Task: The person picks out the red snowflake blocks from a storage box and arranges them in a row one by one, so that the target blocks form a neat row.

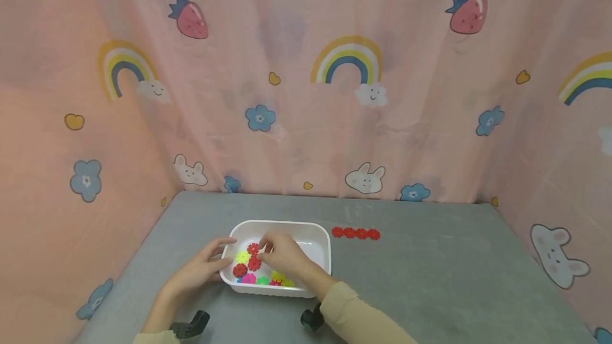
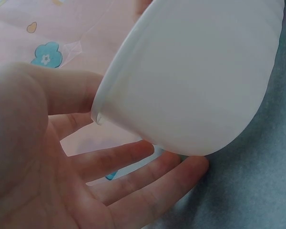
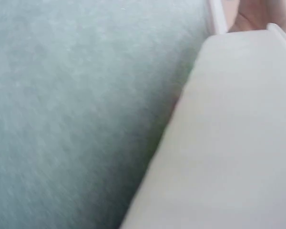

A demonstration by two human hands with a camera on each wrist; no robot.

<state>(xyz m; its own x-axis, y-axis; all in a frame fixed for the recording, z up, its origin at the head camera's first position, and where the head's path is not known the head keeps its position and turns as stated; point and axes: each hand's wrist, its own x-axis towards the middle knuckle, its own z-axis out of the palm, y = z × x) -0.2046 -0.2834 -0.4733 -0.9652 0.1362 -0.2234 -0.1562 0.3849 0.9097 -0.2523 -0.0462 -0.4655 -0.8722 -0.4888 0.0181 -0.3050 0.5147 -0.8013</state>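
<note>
A white plastic tray [image 1: 313, 230] stands on the grey table. My left hand [image 1: 203, 264] holds its left end, thumb at the rim and fingers spread along the outer wall; the left wrist view shows the hand [image 2: 81, 157] against the tray wall [image 2: 190, 81] up close. Inside the tray lie several flower-shaped plastic discs: red discs [image 1: 240, 270], a yellow-green disc [image 1: 243, 257], a pink disc [image 1: 248, 278] and others. My right hand [image 1: 284, 256] reaches in with bent fingers, fingertips right at a red disc [image 1: 254, 264]. I cannot tell whether it pinches one.
Right of the tray, a row of several red discs [image 1: 356, 233] lies on the grey table [image 1: 430, 280]. A pink patterned curtain [image 1: 306, 137] hangs behind the table and along both sides. Dark wrist devices [image 1: 191, 325] sit at both wrists.
</note>
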